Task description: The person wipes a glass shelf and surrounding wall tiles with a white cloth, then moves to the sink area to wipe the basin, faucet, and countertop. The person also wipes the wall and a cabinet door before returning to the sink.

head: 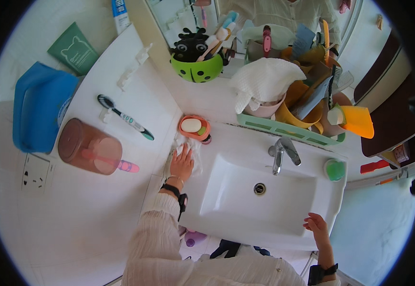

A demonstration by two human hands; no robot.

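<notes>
My left hand (181,163) lies palm down at the left edge of the white sink (207,228), fingers extended. Under and around its fingers is a thin, crumpled white sheet (194,152), perhaps tissue or cloth. Just beyond the fingertips, an orange soap dish (194,136) holds a white bar of soap (191,125) and a small green piece. My right hand (316,226) hovers near the basin's front right corner, fingers loosely curled and apart, holding nothing. Behind the basin stands a chrome faucet (282,153); the drain (259,188) is uncovered.
Along the back ledge, a green basket (293,131) holds cups, combs and a white cloth (268,80). A ladybug toothbrush holder (197,69) is at back left. The left wall carries a toothbrush (126,117) and a brown cup (89,146). A green container (334,169) sits at right.
</notes>
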